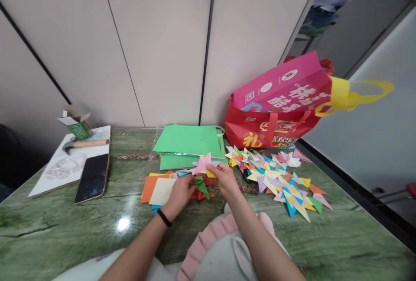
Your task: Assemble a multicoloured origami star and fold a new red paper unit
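Folded piece: the pink and lilac folded paper (pixel 203 163) was raised just above the table, in front of me, with a yellow part showing at its lower right. My right hand (pixel 226 180) held it, fingertips pinched at its right side. My left hand (pixel 182 191) was just below and to the left, fingers bent and drawn narrow beside a green folded piece (pixel 202 187); I could not tell whether they gripped it. Red folded paper (pixel 208 181) showed just behind the green piece.

Near left: loose sheets lay overlapping, a cream sheet (pixel 161 191) over an orange sheet (pixel 147 189). 1 black wristband (pixel 164 218) was on my left wrist. Behind my hands: a stack of green sheets (pixel 188 139).

Right: a heap of multicoloured folded pieces (pixel 276 175), many joined into spiky forms. Behind the heap stood a red bag (pixel 234 123), a pink bag (pixel 276 79) tilted out of its top.

Far left: 1 phone (pixel 92 179) lay partly on a white board (pixel 48 181), which also bore 1 hammer (pixel 91 143), a beaded strand (pixel 66 167) and 1 opened small box (pixel 79 130). All rested on the green table (pixel 39 233).
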Demonstrator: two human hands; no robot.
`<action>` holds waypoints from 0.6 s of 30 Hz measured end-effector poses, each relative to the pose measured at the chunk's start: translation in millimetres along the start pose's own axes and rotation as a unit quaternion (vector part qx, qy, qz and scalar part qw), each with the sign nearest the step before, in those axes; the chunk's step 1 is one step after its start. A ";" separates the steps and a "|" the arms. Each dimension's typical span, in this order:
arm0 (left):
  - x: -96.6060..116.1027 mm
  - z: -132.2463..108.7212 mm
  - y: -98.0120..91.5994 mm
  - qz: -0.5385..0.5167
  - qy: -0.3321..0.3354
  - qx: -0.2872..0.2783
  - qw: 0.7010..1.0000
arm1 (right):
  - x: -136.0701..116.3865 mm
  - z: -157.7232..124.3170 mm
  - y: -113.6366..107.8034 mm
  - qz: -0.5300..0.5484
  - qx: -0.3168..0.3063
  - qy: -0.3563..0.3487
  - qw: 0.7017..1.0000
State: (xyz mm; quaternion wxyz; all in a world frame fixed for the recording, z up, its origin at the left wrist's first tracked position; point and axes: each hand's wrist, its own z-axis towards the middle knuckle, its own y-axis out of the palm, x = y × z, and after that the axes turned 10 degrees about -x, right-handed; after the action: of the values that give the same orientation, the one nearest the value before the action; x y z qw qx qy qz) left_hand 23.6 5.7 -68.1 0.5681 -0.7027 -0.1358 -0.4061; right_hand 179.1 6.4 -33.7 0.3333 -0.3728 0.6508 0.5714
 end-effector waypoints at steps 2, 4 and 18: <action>2.2 1.2 -1.9 -0.038 0.004 0.008 0.999 | 0.6 0.5 -0.5 0.007 0.004 0.011 1.000; 8.0 1.0 -7.7 -0.107 0.005 0.011 0.994 | 0.7 1.0 -1.4 0.022 0.007 0.022 1.000; 30.2 -7.3 -35.8 -0.339 -0.029 0.013 0.940 | -2.9 -2.8 2.6 0.075 -0.082 0.081 0.990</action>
State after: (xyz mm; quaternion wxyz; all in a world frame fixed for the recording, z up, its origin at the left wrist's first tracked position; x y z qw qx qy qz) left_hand 16.4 2.3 -21.4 0.4022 -0.6192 -0.3878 -0.5517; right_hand 178.3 4.1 -29.5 0.2038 -0.3943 0.6527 0.6140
